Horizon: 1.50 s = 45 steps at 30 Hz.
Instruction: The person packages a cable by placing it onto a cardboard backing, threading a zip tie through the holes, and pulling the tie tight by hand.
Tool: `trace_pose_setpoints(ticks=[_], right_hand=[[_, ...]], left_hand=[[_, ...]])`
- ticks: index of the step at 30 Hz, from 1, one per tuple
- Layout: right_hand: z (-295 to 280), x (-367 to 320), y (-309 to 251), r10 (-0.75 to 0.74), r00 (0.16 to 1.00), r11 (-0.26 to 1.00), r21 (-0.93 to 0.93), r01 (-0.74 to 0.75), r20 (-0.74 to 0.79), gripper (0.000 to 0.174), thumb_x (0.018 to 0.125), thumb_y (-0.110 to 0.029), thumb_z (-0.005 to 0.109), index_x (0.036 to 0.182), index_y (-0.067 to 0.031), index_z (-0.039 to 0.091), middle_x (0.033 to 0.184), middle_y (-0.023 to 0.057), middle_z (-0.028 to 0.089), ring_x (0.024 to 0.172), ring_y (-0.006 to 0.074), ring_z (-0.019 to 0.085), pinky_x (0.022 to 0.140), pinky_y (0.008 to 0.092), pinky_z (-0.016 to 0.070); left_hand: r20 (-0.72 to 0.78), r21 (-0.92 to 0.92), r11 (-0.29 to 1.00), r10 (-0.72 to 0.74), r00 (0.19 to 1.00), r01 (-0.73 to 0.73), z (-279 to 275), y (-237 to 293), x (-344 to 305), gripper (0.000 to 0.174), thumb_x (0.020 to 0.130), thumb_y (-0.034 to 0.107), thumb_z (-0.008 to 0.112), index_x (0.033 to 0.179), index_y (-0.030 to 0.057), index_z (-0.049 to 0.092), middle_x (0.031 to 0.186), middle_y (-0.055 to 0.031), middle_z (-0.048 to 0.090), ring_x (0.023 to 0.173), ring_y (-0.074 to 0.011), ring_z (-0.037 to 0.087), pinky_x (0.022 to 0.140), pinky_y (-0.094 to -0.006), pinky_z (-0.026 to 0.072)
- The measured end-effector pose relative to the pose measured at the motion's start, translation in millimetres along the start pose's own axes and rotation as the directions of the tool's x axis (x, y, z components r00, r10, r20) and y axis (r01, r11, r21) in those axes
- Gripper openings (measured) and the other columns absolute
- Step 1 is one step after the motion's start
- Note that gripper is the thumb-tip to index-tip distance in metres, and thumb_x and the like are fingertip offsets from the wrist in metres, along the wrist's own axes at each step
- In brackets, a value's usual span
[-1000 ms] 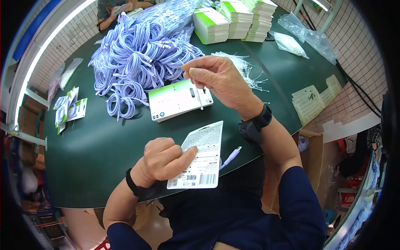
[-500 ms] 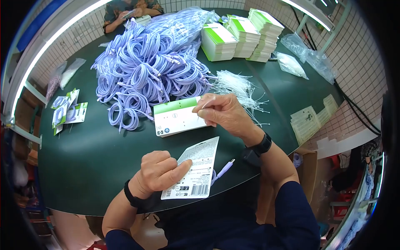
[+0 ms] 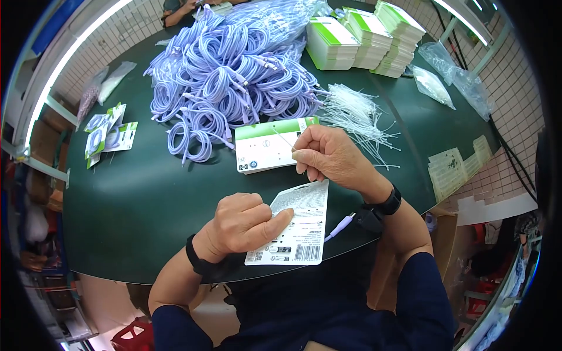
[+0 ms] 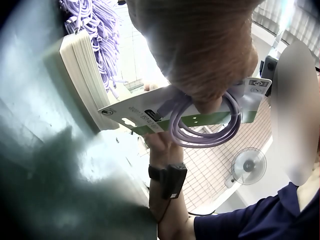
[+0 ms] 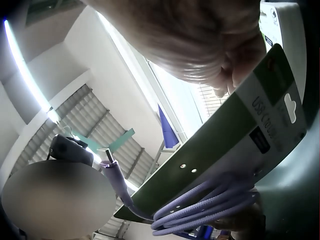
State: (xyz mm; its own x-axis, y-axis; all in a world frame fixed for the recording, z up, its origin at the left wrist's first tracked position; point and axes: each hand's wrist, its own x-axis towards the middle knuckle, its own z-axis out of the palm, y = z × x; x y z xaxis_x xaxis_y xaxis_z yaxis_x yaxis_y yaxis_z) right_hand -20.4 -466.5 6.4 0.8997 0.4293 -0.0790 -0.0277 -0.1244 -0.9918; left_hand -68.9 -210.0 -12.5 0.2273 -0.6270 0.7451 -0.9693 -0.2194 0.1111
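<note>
My left hand (image 3: 249, 222) grips a white backing card (image 3: 304, 237), printed side with barcode facing up, thumb across its face. Under the card, a coiled lilac USB cable (image 4: 200, 144) lies against the green-and-white side, held by the fingers. One plug (image 3: 345, 222) of that cable sticks out past the card's right edge. Just beyond the card's top edge, my right hand (image 3: 336, 155) pinches a thin white cable tie (image 3: 285, 140) between thumb and forefinger; its free length points up and left over a stack of cards (image 3: 254, 149).
A big heap of coiled lilac cables (image 3: 216, 82) covers the table's far middle. Loose white cable ties (image 3: 354, 111) lie right of it, with card stacks (image 3: 333, 50) behind. Several carded cables (image 3: 108, 137) lie at left. Another person's arms (image 3: 178, 13) show at the far side.
My right hand has come down closer to the card's top edge. The cable tie hung downward before and now points up and left. The left hand keeps its hold; the head view has shifted.
</note>
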Motion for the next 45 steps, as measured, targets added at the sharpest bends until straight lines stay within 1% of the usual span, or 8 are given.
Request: trace_pose_setpoints(ticks=[13, 16, 20, 24, 28, 31, 33, 45], right_hand=[[0, 1, -2, -0.013, 1.000, 0.988, -0.156, 0.009, -0.027, 0.008, 0.105, -0.007, 0.064, 0.102, -0.0002, 0.067, 0.083, 0.0012, 0.070, 0.063, 0.0034, 0.060, 0.054, 0.0193, 0.0487], [-2, 1, 5, -0.164, 0.986, 0.962, -0.229, 0.151, -0.038, 0.007, 0.104, -0.006, 0.066, 0.101, 0.0004, 0.067, 0.086, 0.0015, 0.068, 0.070, 0.0044, 0.062, 0.057, 0.0197, 0.0504], [4, -5, -5, -0.225, 0.974, 0.974, -0.025, 0.224, -0.034, 0.005, 0.102, -0.004, 0.067, 0.101, 0.0006, 0.066, 0.087, 0.0030, 0.066, 0.075, 0.0062, 0.064, 0.060, 0.0211, 0.0525], [13, -22, -29, -0.164, 0.986, 0.979, 0.120, 0.163, -0.006, 0.005, 0.099, 0.000, 0.070, 0.103, 0.0016, 0.067, 0.091, 0.0068, 0.069, 0.077, 0.0096, 0.069, 0.062, 0.0228, 0.0541], [24, -35, -33, -0.278, 0.958, 0.960, 0.058, 0.274, 0.076, 0.011, 0.092, 0.005, 0.076, 0.101, 0.0017, 0.070, 0.092, 0.0118, 0.074, 0.080, 0.0158, 0.075, 0.064, 0.0258, 0.0561], [25, -32, -30, -0.499, 0.836, 0.839, -0.113, 0.532, 0.228, 0.017, 0.084, 0.008, 0.081, 0.097, 0.0014, 0.072, 0.091, 0.0157, 0.078, 0.081, 0.0215, 0.077, 0.066, 0.0282, 0.0580], [27, -32, -29, -0.498, 0.839, 0.840, -0.118, 0.530, 0.221, 0.017, 0.083, 0.008, 0.082, 0.096, 0.0011, 0.073, 0.089, 0.0158, 0.078, 0.081, 0.0221, 0.078, 0.067, 0.0289, 0.0584], [31, -30, -26, -0.466, 0.866, 0.866, -0.104, 0.488, 0.181, 0.016, 0.082, 0.008, 0.082, 0.094, 0.0015, 0.073, 0.088, 0.0169, 0.078, 0.079, 0.0213, 0.078, 0.068, 0.0294, 0.0599]], left_hand=[[0.014, -0.017, 1.000, 0.009, 1.000, -0.008, -1, 1, -6, 0.038, 0.074, 0.013, 0.084, 0.110, 0.0055, 0.077, 0.065, 0.0048, 0.048, 0.053, -0.0092, 0.045, 0.046, -0.0279, 0.0326], [0.025, 0.007, 0.999, 0.031, 0.999, -0.031, -7, 3, -4, 0.039, 0.072, 0.014, 0.084, 0.110, 0.0065, 0.077, 0.066, 0.0047, 0.048, 0.054, -0.0093, 0.045, 0.047, -0.0277, 0.0325], [0.050, -0.004, 0.999, 0.042, 0.998, -0.042, -10, 14, -1, 0.044, 0.069, 0.016, 0.084, 0.111, 0.0085, 0.076, 0.070, 0.0042, 0.048, 0.055, -0.0096, 0.043, 0.047, -0.0273, 0.0319], [0.045, 0.009, 0.998, 0.055, 0.997, -0.055, -6, 20, -3, 0.050, 0.065, 0.018, 0.085, 0.113, 0.0108, 0.075, 0.072, 0.0037, 0.048, 0.056, -0.0099, 0.042, 0.048, -0.0271, 0.0313], [0.022, 0.021, 0.996, 0.083, 0.996, -0.084, -3, 20, -5, 0.055, 0.062, 0.019, 0.085, 0.115, 0.0125, 0.074, 0.073, 0.0037, 0.048, 0.057, -0.0099, 0.042, 0.048, -0.0272, 0.0310], [-0.011, 0.029, 0.993, 0.112, 0.994, -0.112, 1, 18, -3, 0.052, 0.061, 0.020, 0.082, 0.112, 0.0108, 0.075, 0.071, 0.0047, 0.044, 0.056, -0.0088, 0.041, 0.048, -0.0264, 0.0296], [-0.064, 0.046, 0.987, 0.158, 0.985, -0.155, 4, 17, -1, 0.047, 0.061, 0.021, 0.077, 0.106, 0.0065, 0.077, 0.067, 0.0064, 0.036, 0.055, -0.0067, 0.039, 0.046, -0.0248, 0.0268], [-0.080, 0.012, 0.990, 0.143, 0.986, -0.143, 7, 19, -1, 0.051, 0.058, 0.022, 0.074, 0.105, 0.0062, 0.078, 0.067, 0.0062, 0.035, 0.055, -0.0073, 0.039, 0.046, -0.0246, 0.0274]])
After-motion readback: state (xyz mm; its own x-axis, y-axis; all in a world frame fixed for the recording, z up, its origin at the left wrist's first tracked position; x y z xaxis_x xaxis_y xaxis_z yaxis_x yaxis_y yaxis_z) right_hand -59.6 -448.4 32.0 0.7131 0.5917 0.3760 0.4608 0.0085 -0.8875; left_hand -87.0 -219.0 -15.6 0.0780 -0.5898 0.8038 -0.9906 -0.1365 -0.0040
